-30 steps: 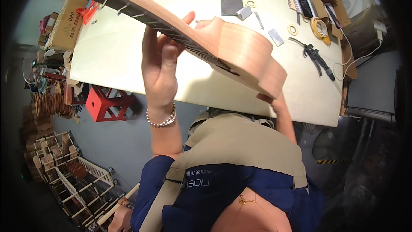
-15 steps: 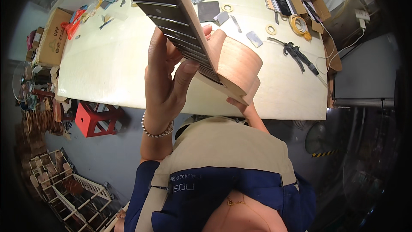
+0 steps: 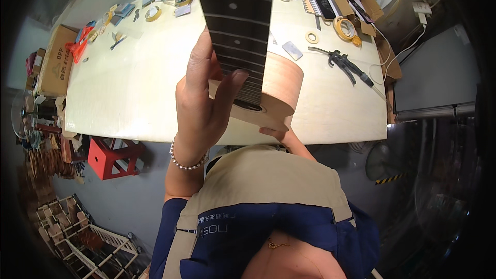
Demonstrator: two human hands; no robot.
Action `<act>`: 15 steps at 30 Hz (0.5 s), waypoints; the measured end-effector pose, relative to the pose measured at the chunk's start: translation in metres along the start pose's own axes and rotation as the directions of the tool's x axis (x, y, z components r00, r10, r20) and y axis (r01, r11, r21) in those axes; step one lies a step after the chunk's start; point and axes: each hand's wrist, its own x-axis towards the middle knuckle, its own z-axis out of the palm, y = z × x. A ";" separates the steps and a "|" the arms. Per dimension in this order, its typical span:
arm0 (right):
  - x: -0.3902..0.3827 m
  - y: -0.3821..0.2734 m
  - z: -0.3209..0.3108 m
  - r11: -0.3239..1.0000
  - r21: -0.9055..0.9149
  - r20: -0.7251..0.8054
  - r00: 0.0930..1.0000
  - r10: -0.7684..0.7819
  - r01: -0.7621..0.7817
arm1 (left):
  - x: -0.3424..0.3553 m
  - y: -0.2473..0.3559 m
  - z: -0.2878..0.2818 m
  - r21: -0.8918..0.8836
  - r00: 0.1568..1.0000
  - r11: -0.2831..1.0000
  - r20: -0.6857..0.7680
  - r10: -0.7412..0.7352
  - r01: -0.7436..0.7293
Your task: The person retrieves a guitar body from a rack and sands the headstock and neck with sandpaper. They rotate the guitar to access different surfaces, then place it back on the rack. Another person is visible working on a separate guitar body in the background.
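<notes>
An unfinished ukulele of pale wood [image 3: 281, 80] is held up over the bench, its dark fretboard [image 3: 235, 20] pointing toward the top of the picture and seen nearly end-on. The soundhole shows at the fretboard's lower end. My left hand [image 3: 202, 103] is wrapped round the neck from the left, thumb beside the fretboard, fingers partly hidden behind it. My right hand [image 3: 276, 133] grips the body at its lower end, mostly hidden under the wood.
The pale bench [image 3: 119, 103] carries tape rolls [image 3: 343, 29], a black air gun [image 3: 346, 67], a phone [image 3: 324, 6], notebook and small flat tools. A cardboard box [image 3: 59, 59] is at left. A red stool [image 3: 106, 157] and wooden rack [image 3: 82, 232] stand below left.
The ukulele has swung from a slanting, sideways position to pointing away from me, fretboard turned up into view. Both hands have kept hold; my right hand has moved leftward.
</notes>
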 end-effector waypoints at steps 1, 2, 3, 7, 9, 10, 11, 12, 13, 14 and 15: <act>0.000 -0.002 0.001 1.000 0.012 0.005 1.000 -0.005 0.005 | -0.001 -0.001 0.002 -0.002 1.000 1.000 -0.007 0.004 -0.004; 0.001 -0.002 0.001 1.000 0.020 0.005 1.000 0.002 -0.002 | -0.001 0.000 0.003 -0.004 1.000 1.000 -0.014 0.010 -0.010; 0.000 -0.002 0.002 1.000 0.028 0.010 1.000 0.014 -0.014 | -0.001 0.002 0.001 -0.011 1.000 1.000 -0.010 -0.016 0.016; 0.002 0.016 -0.001 0.991 0.008 -0.029 0.990 0.135 -0.135 | -0.003 0.008 -0.003 -0.050 0.998 0.998 0.057 -0.039 0.042; 0.001 0.012 -0.002 0.995 -0.084 -0.077 0.996 0.051 -0.058 | -0.002 0.011 -0.004 -0.049 0.998 0.999 0.067 -0.014 0.018; 0.001 0.010 -0.002 0.994 -0.093 -0.084 0.995 0.046 -0.054 | -0.002 0.012 -0.004 -0.047 0.998 0.999 0.070 -0.004 0.007; 0.001 0.009 -0.002 0.994 -0.101 -0.091 0.995 0.041 -0.051 | -0.002 0.012 -0.005 -0.055 0.999 0.998 0.051 -0.010 0.012; 0.000 0.005 -0.001 0.993 -0.106 -0.094 0.995 0.039 -0.049 | -0.005 0.013 -0.006 -0.058 0.999 0.998 0.030 -0.019 0.021; 0.000 0.001 -0.001 0.993 -0.112 -0.104 0.994 0.027 -0.039 | -0.007 0.012 -0.007 -0.061 1.000 0.998 0.010 -0.029 0.030; 0.000 -0.004 -0.002 0.993 -0.116 -0.116 0.993 0.016 -0.029 | -0.010 0.007 -0.011 -0.125 0.999 0.992 -0.030 -0.039 0.035; -0.004 -0.010 -0.005 0.993 -0.118 -0.151 0.988 0.007 -0.025 | -0.012 0.005 -0.009 -0.115 0.997 0.992 -0.058 -0.050 0.043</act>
